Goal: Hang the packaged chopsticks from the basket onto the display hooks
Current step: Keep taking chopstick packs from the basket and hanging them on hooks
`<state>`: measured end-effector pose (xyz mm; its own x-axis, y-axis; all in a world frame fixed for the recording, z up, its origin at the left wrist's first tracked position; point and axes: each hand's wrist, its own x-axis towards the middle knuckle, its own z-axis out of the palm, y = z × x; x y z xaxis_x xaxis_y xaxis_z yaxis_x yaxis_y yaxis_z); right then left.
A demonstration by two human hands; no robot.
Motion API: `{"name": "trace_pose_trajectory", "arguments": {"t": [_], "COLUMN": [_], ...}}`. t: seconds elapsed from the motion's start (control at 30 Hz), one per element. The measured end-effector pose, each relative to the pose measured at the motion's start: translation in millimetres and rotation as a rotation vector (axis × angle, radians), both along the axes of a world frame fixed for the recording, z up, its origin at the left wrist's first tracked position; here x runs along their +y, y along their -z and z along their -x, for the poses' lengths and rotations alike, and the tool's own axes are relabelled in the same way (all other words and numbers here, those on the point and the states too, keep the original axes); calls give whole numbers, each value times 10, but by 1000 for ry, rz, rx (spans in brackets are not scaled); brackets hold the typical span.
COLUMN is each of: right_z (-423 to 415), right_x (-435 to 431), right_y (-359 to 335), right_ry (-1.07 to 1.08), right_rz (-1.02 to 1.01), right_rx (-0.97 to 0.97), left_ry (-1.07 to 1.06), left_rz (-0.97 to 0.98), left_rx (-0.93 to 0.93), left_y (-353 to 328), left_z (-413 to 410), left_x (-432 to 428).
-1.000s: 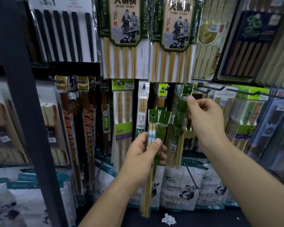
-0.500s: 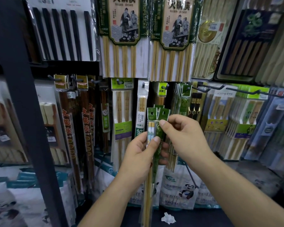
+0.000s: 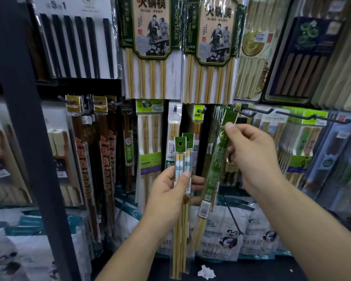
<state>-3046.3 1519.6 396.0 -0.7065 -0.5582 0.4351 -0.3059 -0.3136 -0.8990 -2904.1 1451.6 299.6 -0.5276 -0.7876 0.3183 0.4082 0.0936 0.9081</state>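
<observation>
Single head-worn view, close to the display hooks (image 3: 292, 115), facing forward and slightly downward. The hooks lie at mid-height; a dark upright post (image 3: 24, 138) stands left of them.

Hanging packs (image 3: 148, 138) crowd the far wall edge to edge. A dark upright post (image 3: 28, 138) blocks the near left. At right, long hooks (image 3: 292, 115) jut nearward, their near ends bare.

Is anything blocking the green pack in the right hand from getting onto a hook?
Nothing visible blocks it. The right hand pinches the green chopstick pack near its top, which lies against matching green packs already hanging. Their hook is hidden behind them; a black hook juts out just to the right.
</observation>
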Motion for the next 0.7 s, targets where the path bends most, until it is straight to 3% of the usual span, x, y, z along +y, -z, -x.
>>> {"name": "trace_pose_trajectory", "arguments": {"t": [0.7], "right_z": [172], "right_x": [-211], "right_y": [-73], "right_ry": [158], "right_rz": [-54], "right_rx": [94], "left_ry": [30], "left_rz": [-27], "left_rx": [25], "left_y": [-32], "left_z": [-14], "left_x": [11]}}
